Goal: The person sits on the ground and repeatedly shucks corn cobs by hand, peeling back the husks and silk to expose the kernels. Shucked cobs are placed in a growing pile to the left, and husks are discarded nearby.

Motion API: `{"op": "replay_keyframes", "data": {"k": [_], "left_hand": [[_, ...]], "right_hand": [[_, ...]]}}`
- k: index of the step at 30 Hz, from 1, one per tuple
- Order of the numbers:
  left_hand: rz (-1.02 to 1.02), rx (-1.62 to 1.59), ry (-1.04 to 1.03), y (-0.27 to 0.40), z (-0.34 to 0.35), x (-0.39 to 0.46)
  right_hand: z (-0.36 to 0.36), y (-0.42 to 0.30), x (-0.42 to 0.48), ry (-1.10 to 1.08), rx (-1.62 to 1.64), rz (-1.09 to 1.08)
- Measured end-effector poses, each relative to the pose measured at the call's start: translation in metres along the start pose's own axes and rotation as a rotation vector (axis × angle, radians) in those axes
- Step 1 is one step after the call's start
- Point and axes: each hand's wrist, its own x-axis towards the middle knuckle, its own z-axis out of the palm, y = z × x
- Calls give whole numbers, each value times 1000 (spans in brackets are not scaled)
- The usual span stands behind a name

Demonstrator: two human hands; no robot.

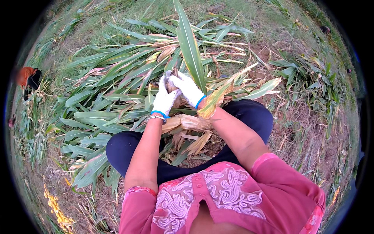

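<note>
Both my hands wear white gloves with blue cuffs and meet around the husked tip of a maize ear [172, 85]. My left hand [165, 98] grips its left side, and my right hand [186, 87] closes over it from the right; the ear is mostly hidden by the gloves. Beneath and beyond them lies a heap of cut maize stalks [117, 70] with green and drying leaves. One long green leaf [190, 44] stands up beside my right hand. A yellowed leaf [214, 101] crosses my right wrist. Dry pale husks [190, 122] lie between my knees.
A pile of yellow maize cobs [57, 209] lies on the ground at the lower left. Another heap of stalks [314, 77] is at the right. A person in orange [27, 77] is bent over at the far left, near more cut stalks [33, 122].
</note>
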Motion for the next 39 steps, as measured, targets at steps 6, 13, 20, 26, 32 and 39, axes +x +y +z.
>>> {"op": "replay_keyframes", "data": {"k": [6,13,20,26,32,39], "left_hand": [[184,56,-63,-11,3,-15],[103,26,-55,-1,-8,-28],[115,115,64,-2,-6,-34],[149,235,54,-7,-3,-36],[-63,203,284,-3,-14,-24],[79,219,196,-4,-15,-27]], "right_hand": [[-5,-9,-26,40,208,-46],[-11,-18,-37,47,-237,-182],[-5,-23,-28,78,-568,-395],[-10,-37,-22,17,-825,-432],[1,-13,-31,-154,-1037,-451],[-15,-7,-18,129,-277,-259]]}}
